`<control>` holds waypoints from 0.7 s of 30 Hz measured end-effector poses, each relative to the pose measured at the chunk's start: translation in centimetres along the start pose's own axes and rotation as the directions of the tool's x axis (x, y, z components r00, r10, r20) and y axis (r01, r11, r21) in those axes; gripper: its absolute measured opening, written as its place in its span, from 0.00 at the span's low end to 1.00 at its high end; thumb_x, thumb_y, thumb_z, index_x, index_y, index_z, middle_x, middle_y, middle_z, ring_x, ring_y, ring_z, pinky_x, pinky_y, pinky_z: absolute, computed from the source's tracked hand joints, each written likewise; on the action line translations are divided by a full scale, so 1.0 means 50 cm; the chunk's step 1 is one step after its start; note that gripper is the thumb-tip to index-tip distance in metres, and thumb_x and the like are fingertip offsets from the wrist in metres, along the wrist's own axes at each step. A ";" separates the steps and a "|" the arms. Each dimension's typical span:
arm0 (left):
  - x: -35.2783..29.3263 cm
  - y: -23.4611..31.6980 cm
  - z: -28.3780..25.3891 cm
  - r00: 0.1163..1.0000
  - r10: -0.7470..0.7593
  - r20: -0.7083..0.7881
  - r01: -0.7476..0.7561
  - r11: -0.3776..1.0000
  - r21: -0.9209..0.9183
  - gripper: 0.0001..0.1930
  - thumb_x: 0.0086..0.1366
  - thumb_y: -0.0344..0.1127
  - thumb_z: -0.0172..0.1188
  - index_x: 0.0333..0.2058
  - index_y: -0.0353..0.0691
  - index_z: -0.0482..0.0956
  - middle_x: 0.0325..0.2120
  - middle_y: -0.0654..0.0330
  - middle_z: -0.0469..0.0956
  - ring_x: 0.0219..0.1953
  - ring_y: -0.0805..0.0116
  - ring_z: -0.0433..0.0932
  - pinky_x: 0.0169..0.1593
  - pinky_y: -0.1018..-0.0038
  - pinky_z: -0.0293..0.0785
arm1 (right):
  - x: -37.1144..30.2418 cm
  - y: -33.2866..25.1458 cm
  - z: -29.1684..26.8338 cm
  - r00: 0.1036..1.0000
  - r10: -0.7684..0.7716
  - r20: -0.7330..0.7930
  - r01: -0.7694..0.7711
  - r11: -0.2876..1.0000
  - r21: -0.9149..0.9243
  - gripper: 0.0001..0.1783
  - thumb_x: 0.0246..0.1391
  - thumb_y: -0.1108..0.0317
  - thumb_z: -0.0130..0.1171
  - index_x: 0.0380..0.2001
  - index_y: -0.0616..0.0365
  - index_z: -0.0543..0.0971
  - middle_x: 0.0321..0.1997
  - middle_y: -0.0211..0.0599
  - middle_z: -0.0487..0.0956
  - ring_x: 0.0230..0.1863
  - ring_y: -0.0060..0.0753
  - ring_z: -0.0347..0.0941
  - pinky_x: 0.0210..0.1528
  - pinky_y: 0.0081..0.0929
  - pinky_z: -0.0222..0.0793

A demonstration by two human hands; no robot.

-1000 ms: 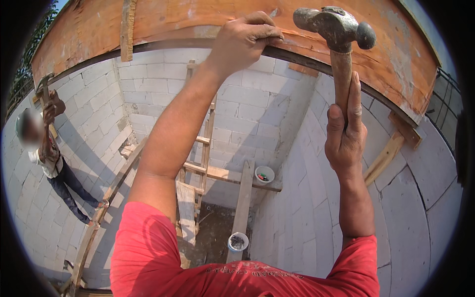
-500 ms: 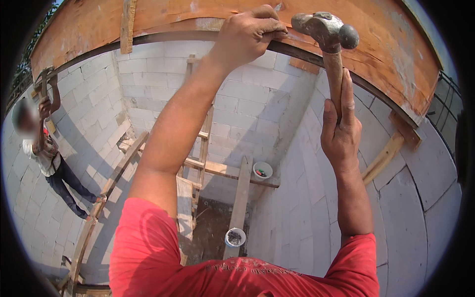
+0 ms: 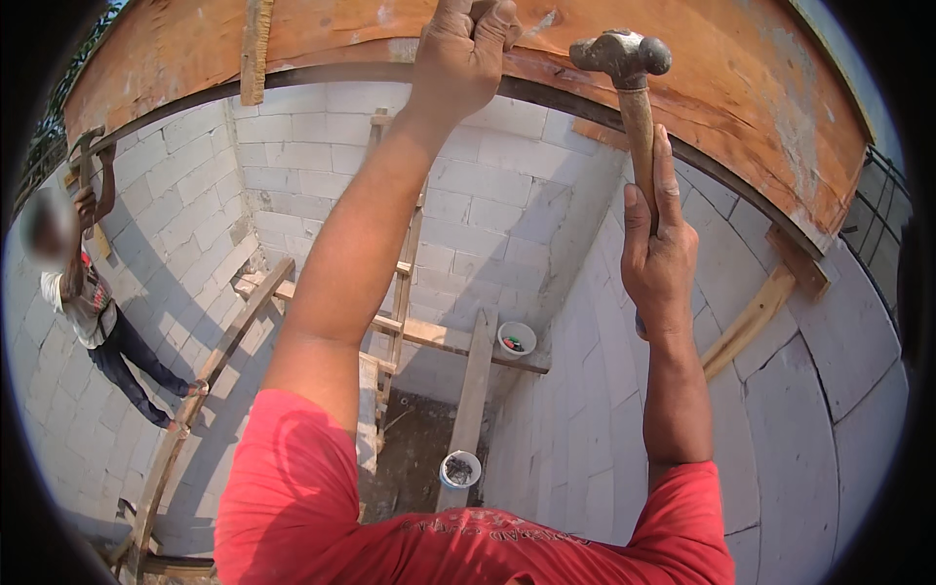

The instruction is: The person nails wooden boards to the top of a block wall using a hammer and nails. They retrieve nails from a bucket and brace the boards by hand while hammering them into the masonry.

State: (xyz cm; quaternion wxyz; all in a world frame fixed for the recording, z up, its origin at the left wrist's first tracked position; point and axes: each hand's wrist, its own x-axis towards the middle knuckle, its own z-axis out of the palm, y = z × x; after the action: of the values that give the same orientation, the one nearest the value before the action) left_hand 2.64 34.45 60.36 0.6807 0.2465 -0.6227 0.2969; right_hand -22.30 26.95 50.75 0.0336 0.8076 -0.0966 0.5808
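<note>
Two hands raised overhead: right hand point(image 3: 659, 255) wrapped around wooden handle of ball-peen hammer point(image 3: 629, 88), its worn grey steel head just beside orange-brown formwork board point(image 3: 741, 88). Left hand point(image 3: 462, 54) clenched against same board's lower edge, pinching something too small to identify. Below, white block wall point(image 3: 487, 185).
</note>
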 end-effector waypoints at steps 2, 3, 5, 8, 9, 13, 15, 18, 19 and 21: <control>-0.010 0.006 -0.001 0.998 -0.057 -0.006 0.056 0.998 -0.032 0.13 0.79 0.36 0.50 0.56 0.37 0.68 0.25 0.67 0.72 0.27 0.80 0.68 0.34 0.81 0.67 | 0.005 -0.032 -0.016 0.987 0.039 -0.153 -0.015 0.988 0.156 0.33 0.74 0.59 0.48 0.77 0.48 0.54 0.26 0.33 0.77 0.20 0.17 0.67 0.23 0.21 0.69; -0.006 0.006 0.000 0.999 -0.046 -0.014 0.045 0.998 -0.042 0.13 0.79 0.36 0.50 0.56 0.37 0.68 0.25 0.67 0.72 0.27 0.80 0.68 0.34 0.81 0.67 | -0.002 -0.070 -0.028 0.963 0.068 -0.261 0.002 0.965 0.261 0.31 0.75 0.55 0.47 0.75 0.51 0.59 0.25 0.30 0.72 0.19 0.17 0.63 0.21 0.19 0.65; 0.002 0.005 0.001 0.999 -0.024 -0.029 0.023 0.998 -0.061 0.13 0.79 0.35 0.50 0.56 0.37 0.68 0.24 0.67 0.72 0.26 0.79 0.68 0.34 0.81 0.67 | -0.022 -0.029 -0.013 0.907 -0.101 -0.408 0.262 0.895 0.361 0.30 0.75 0.56 0.46 0.75 0.51 0.60 0.22 0.28 0.70 0.18 0.15 0.63 0.20 0.15 0.63; 0.007 -0.006 0.012 0.998 -0.011 -0.062 0.006 0.996 -0.086 0.12 0.79 0.35 0.49 0.56 0.38 0.68 0.25 0.67 0.72 0.27 0.79 0.68 0.33 0.81 0.67 | -0.013 0.044 0.032 0.946 -0.246 -0.212 0.260 0.965 0.041 0.30 0.75 0.56 0.46 0.75 0.52 0.61 0.20 0.27 0.68 0.17 0.13 0.62 0.20 0.12 0.61; -0.001 -0.011 0.012 0.998 -0.020 -0.054 0.015 0.997 -0.079 0.12 0.79 0.35 0.49 0.56 0.38 0.68 0.25 0.67 0.72 0.27 0.79 0.68 0.33 0.80 0.67 | -0.005 0.043 0.049 0.962 -0.213 -0.169 0.209 0.977 -0.042 0.30 0.75 0.56 0.47 0.75 0.54 0.61 0.21 0.27 0.68 0.17 0.13 0.62 0.20 0.12 0.61; 0.002 -0.004 0.004 0.997 0.000 -0.082 -0.004 0.998 -0.061 0.12 0.79 0.35 0.49 0.56 0.38 0.68 0.25 0.67 0.72 0.27 0.79 0.68 0.34 0.80 0.67 | 0.009 -0.041 -0.017 0.950 -0.090 -0.299 0.183 0.936 0.300 0.33 0.75 0.58 0.49 0.76 0.55 0.55 0.22 0.28 0.69 0.18 0.15 0.62 0.21 0.14 0.61; 0.000 0.001 0.007 0.995 -0.006 -0.098 0.001 0.998 -0.056 0.13 0.79 0.35 0.49 0.56 0.38 0.68 0.26 0.67 0.72 0.28 0.80 0.69 0.34 0.81 0.67 | -0.015 -0.013 -0.018 0.922 -0.100 -0.375 0.273 0.853 0.444 0.35 0.75 0.60 0.48 0.77 0.55 0.51 0.22 0.27 0.68 0.19 0.15 0.61 0.21 0.14 0.60; 0.012 -0.007 0.022 0.993 0.002 -0.120 -0.015 0.994 -0.104 0.13 0.79 0.36 0.49 0.57 0.38 0.68 0.27 0.66 0.73 0.28 0.80 0.69 0.34 0.81 0.67 | 0.008 0.021 0.006 0.960 -0.206 -0.188 0.201 0.979 -0.043 0.37 0.70 0.66 0.55 0.77 0.46 0.53 0.42 0.44 0.79 0.31 0.36 0.78 0.32 0.32 0.75; 0.000 -0.012 0.013 0.992 -0.017 -0.128 0.001 0.992 -0.126 0.14 0.79 0.36 0.49 0.57 0.38 0.68 0.27 0.65 0.73 0.29 0.79 0.69 0.34 0.81 0.67 | 0.025 0.000 0.005 0.999 -0.031 -0.020 0.028 0.992 -0.122 0.39 0.68 0.69 0.57 0.77 0.42 0.54 0.48 0.50 0.82 0.35 0.42 0.84 0.35 0.39 0.80; -0.010 -0.008 -0.007 0.986 -0.042 -0.161 0.013 0.985 -0.174 0.15 0.79 0.38 0.51 0.58 0.39 0.68 0.27 0.65 0.73 0.29 0.79 0.69 0.35 0.81 0.67 | 0.033 -0.033 -0.015 0.968 0.166 0.189 -0.157 0.986 -0.060 0.42 0.66 0.73 0.58 0.77 0.37 0.53 0.61 0.55 0.79 0.44 0.49 0.86 0.42 0.43 0.83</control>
State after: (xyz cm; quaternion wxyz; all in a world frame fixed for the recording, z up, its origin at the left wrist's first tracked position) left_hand 3.18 34.37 59.83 0.7524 0.1699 -0.5845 0.2518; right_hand -22.17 28.52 52.63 -0.0052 0.8486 -0.1780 0.4981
